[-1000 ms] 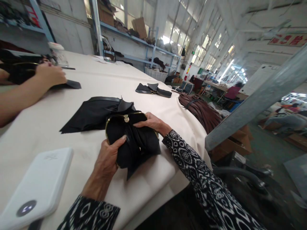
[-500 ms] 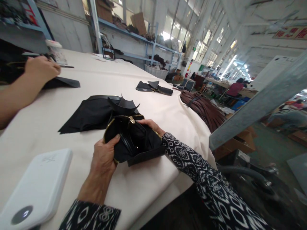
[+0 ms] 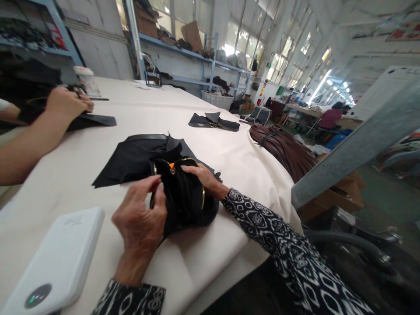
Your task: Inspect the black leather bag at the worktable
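Note:
A black zip pouch sits in front of me on the covered table, its mouth spread and its dark inside showing. Gold zipper teeth line the opening, and a gold zipper pull with an orange patch hangs at the far edge. My right hand grips the pouch's far right rim, thumb over the edge. Thumb and forefinger of my left hand are bent together at the left rim; the fingertips' contact is partly hidden. Behind the pouch lie flat black fabric pieces.
A white power bank lies at the near left. Another person's hand works with black material at far left. A smaller black piece and brown strips lie farther off. A metal post slants up at right.
My left hand has shifted from inside the left rim to a pinch higher up. The pouch has turned and its opening narrowed. My right hand still grips the right side.

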Motion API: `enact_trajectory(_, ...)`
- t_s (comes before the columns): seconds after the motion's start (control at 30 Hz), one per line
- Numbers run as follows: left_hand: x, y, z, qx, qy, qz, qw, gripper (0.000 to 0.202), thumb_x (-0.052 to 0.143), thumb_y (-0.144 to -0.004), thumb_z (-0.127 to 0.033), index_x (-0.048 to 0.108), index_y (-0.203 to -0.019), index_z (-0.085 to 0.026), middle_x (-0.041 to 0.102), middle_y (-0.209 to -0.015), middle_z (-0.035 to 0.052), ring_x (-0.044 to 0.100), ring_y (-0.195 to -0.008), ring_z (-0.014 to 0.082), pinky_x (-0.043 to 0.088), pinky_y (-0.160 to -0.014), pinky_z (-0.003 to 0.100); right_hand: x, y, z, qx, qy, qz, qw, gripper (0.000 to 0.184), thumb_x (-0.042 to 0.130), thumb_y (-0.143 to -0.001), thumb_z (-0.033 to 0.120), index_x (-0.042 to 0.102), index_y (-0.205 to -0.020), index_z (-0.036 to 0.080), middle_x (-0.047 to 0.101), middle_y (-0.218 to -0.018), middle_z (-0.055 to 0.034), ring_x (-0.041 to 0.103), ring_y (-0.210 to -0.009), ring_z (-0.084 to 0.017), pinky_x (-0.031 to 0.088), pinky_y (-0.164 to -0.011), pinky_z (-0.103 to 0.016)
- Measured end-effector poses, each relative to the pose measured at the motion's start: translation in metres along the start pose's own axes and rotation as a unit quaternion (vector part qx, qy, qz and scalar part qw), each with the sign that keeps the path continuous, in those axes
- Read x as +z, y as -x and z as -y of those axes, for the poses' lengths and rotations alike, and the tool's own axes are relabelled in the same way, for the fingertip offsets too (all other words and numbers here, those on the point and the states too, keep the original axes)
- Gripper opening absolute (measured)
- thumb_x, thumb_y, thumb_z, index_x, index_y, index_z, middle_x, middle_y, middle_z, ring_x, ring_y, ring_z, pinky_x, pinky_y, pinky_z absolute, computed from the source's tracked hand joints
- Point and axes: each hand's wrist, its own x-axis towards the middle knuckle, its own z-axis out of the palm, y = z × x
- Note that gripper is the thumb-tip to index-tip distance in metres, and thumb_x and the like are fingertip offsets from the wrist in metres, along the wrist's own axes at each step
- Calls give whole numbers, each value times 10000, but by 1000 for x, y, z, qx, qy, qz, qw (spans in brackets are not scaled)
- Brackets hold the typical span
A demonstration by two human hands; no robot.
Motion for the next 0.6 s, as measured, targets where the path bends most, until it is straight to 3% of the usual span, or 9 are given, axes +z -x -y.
enact_trajectory(0.03, 1, 0, -1, -7, 17, 34, 999, 285, 537, -863, -361, 683, -1020, -173, 679, -992, 59, 610, -932, 184, 412, -894, 254, 3, 4, 1, -32, 61, 5, 998, 197, 509, -861, 314, 570, -787, 142, 590, -746, 1, 527, -673, -99, 455, -632, -206)
enact_trajectory(0.1, 3, -4, 0, -83, 27, 108, 990, 329, 533, -844, -474, 712, -854, -198, 691, -811, 38, 621, -791, 188, 414, -747, 246, 11, 13, 2, -111, 182, 28, 977, 273, 470, -889, 334, 496, -693, 146, 515, -675, 13, 448, -625, -85, 402, -605, -205)
enact_trajectory(0.17, 3, -9, 2, -184, 7, 166, 969, 462, 482, -826, -589, 684, -683, -200, 647, -646, 43, 590, -677, 200, 370, -645, 267, 18, 21, 1, -196, 293, 33, 935, 312, 412, -923, 326, 425, -662, 155, 453, -645, 17, 395, -607, -83, 377, -611, -216)
enact_trajectory(0.23, -1, -15, 1, -218, -26, 186, 958, 536, 443, -820, -631, 578, -537, -196, 559, -533, 42, 513, -580, 188, 314, -595, 280, 25, 28, -1, -278, 360, 34, 890, 296, 342, -951, 300, 423, -703, 160, 467, -692, -4, 416, -643, -98, 400, -654, -235)
enact_trajectory(0.33, -6, -19, 0, -206, -64, 155, 964, 499, 492, -789, -621, 466, -529, -196, 450, -504, 16, 365, -510, 154, 266, -561, 284, 35, 35, -7, -402, 432, 83, 803, 264, 287, -957, 260, 485, -835, 135, 527, -842, -80, 480, -798, -146, 451, -755, -273)
enact_trajectory(0.43, -7, -18, 7, -269, 3, 157, 950, 473, 554, -731, -639, 511, -599, -187, 472, -544, 8, 385, -520, 145, 300, -533, 271, 44, 38, -15, -466, 493, 129, 723, 245, 322, -943, 233, 518, -905, 92, 546, -932, -134, 490, -904, -174, 476, -817, -285)
enact_trajectory(0.5, -4, -16, 15, -341, 108, 148, 922, 426, 653, -664, -581, 549, -643, -168, 503, -565, -1, 432, -522, 133, 343, -505, 250, 48, 39, -20, -486, 524, 132, 687, 235, 350, -935, 226, 536, -910, 84, 555, -952, -142, 500, -913, -175, 486, -823, -284)
enact_trajectory(0.6, -1, -14, 24, -459, 270, 86, 842, 332, 778, -527, -320, 562, -708, -146, 537, -571, -27, 475, -488, 113, 395, -458, 216, 52, 39, -23, -535, 529, 111, 649, 216, 406, -918, 235, 556, -927, 80, 580, -914, -125, 525, -871, -162, 500, -784, -265)
